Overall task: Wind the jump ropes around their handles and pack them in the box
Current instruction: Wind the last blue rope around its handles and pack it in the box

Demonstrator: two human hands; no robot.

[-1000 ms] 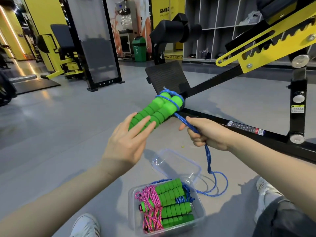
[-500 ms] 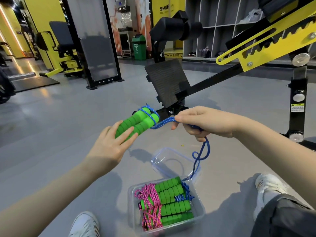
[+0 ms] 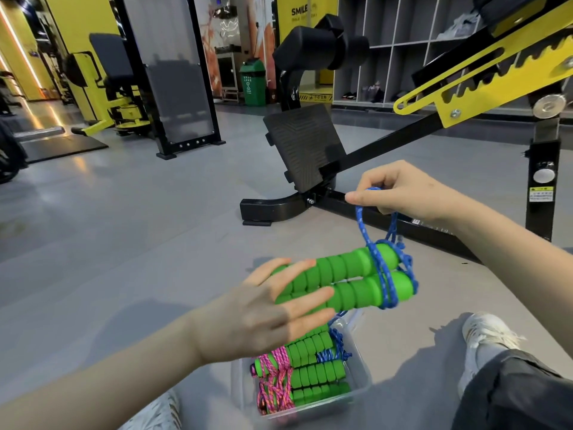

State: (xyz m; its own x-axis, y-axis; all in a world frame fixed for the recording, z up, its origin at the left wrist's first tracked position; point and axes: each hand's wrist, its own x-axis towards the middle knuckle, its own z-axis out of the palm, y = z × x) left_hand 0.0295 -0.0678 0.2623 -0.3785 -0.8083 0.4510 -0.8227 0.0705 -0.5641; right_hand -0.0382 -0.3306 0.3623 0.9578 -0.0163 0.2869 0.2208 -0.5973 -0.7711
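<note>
My left hand (image 3: 269, 308) grips two green foam handles (image 3: 356, 280) held side by side, pointing right, just above the box. Blue rope (image 3: 384, 274) is looped around their right ends. My right hand (image 3: 400, 190) is higher and to the right, pinching the blue rope's free part above the handles. A clear plastic box (image 3: 361, 373) sits on the floor below; it holds wound green handles (image 3: 313, 373) with pink rope (image 3: 276, 383) and blue rope.
A black and yellow gym machine (image 3: 310, 144) with a footplate and floor frame stands just behind my hands. My white shoes (image 3: 486, 336) and dark trouser leg flank the box. Grey floor stretches left; more gym equipment and a green bin (image 3: 254, 82) stand farther back.
My left hand has brought the handles down and nearer, over the box. My right hand has lifted the rope up, and more rope is now wound on the handle ends.
</note>
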